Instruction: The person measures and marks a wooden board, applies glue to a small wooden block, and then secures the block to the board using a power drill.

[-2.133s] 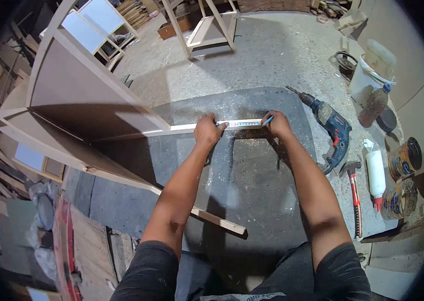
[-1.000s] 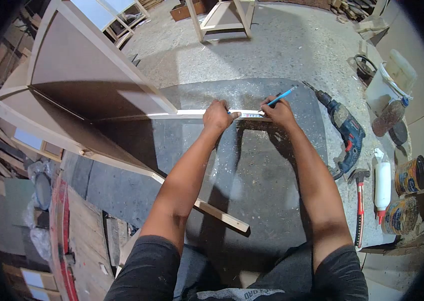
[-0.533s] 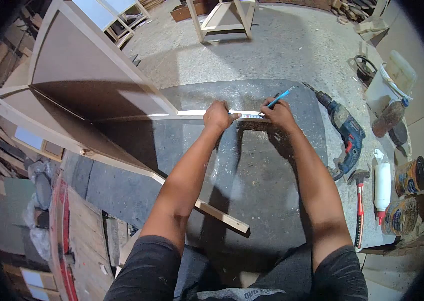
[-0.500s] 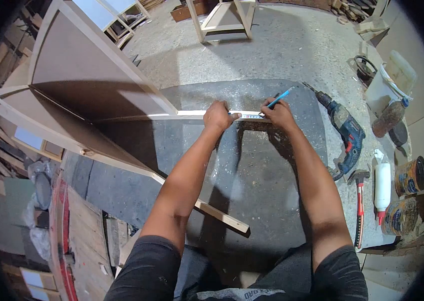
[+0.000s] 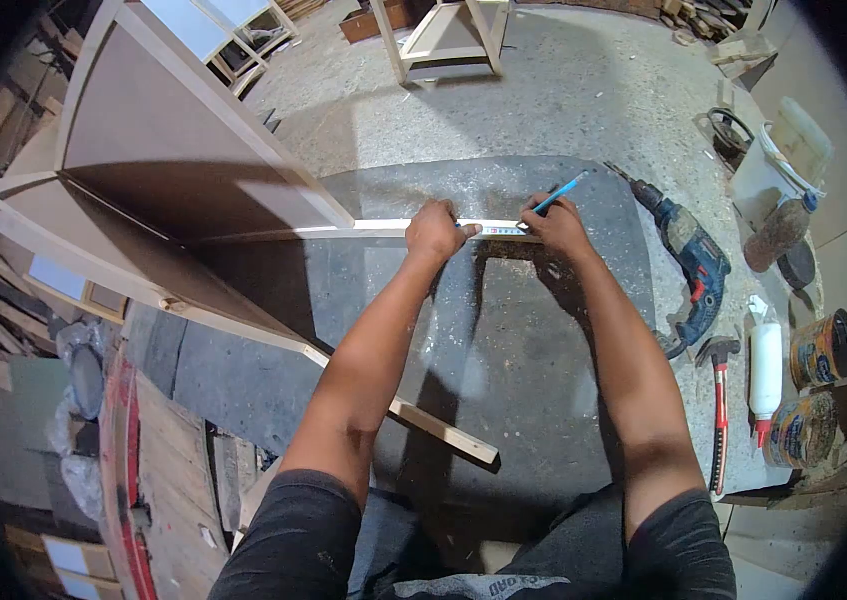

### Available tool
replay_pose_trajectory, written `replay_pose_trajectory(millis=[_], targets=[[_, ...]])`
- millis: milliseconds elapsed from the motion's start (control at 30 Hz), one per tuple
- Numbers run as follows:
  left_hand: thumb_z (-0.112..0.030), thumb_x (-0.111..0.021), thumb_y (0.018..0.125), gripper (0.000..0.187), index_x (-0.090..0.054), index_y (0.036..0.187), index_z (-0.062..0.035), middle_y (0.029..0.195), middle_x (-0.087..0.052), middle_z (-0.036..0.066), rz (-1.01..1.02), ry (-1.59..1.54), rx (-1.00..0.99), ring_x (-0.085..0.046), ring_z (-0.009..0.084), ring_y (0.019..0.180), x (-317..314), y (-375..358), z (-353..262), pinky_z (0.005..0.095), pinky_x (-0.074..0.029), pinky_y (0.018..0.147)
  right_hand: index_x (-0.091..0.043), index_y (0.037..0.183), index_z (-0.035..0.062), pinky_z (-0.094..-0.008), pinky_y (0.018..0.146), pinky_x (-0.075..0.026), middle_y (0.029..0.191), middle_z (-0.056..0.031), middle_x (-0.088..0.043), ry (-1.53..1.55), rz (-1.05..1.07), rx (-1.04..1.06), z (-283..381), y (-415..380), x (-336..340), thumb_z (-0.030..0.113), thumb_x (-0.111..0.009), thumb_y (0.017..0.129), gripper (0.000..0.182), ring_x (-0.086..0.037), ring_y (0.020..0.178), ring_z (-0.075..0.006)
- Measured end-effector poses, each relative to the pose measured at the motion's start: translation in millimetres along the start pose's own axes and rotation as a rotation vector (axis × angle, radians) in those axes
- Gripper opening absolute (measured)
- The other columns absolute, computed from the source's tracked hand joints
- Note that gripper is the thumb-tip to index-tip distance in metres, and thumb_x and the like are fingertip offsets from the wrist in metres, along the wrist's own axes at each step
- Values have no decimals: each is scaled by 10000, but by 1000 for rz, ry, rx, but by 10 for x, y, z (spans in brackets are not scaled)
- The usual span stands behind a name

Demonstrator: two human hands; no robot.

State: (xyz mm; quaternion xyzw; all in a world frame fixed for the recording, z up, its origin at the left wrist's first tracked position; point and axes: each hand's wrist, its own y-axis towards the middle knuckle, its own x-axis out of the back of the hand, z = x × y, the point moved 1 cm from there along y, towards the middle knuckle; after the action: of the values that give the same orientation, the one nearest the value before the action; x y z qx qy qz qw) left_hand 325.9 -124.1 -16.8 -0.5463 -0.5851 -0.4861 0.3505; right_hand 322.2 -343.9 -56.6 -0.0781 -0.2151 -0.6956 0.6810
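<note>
Fingers closed, my left hand [image 5: 432, 232] presses a tape measure [image 5: 501, 231] along a narrow wooden leg [image 5: 379, 228] of a panelled wooden frame [image 5: 218, 105]. Most of the tape's body is hidden by that hand; a short white strip with markings shows to its right. My right hand [image 5: 559, 228] grips a blue pencil [image 5: 561, 194], tilted with its upper end to the right, its lower end close to the tape and the leg. The frame lies on its side, and another leg [image 5: 448, 431] extends toward my lap.
A dark mat [image 5: 543, 370] lies beneath the work. To the right are a drill [image 5: 688, 255], a hammer [image 5: 718, 410], a white glue bottle [image 5: 764, 365], two jars and a white container [image 5: 768, 180]. Another wooden frame [image 5: 448, 45] stands ahead; planks [image 5: 168, 450] lie at left.
</note>
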Motion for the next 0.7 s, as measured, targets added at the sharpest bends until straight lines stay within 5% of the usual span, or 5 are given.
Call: replay_pose_trajectory(millis=[533, 700], targets=[[-505, -803, 635, 544, -683, 873, -31, 938, -667, 177, 6, -9, 27, -647, 341, 886, -1, -12, 0, 427, -502, 771, -652, 840, 29, -333, 655, -470, 739, -116, -640, 23, 24, -50, -17, -26, -28, 208, -641, 756, 199, -596, 680, -200], [-504, -804, 635, 541, -680, 868, -32, 922, -664, 179, 5, -10, 23, -643, 344, 888, -4, -24, -11, 426, -498, 777, -652, 841, 37, -339, 647, -476, 712, -112, -635, 33, -57, 80, -129, 5, -95, 198, -643, 747, 186, -598, 672, -194]])
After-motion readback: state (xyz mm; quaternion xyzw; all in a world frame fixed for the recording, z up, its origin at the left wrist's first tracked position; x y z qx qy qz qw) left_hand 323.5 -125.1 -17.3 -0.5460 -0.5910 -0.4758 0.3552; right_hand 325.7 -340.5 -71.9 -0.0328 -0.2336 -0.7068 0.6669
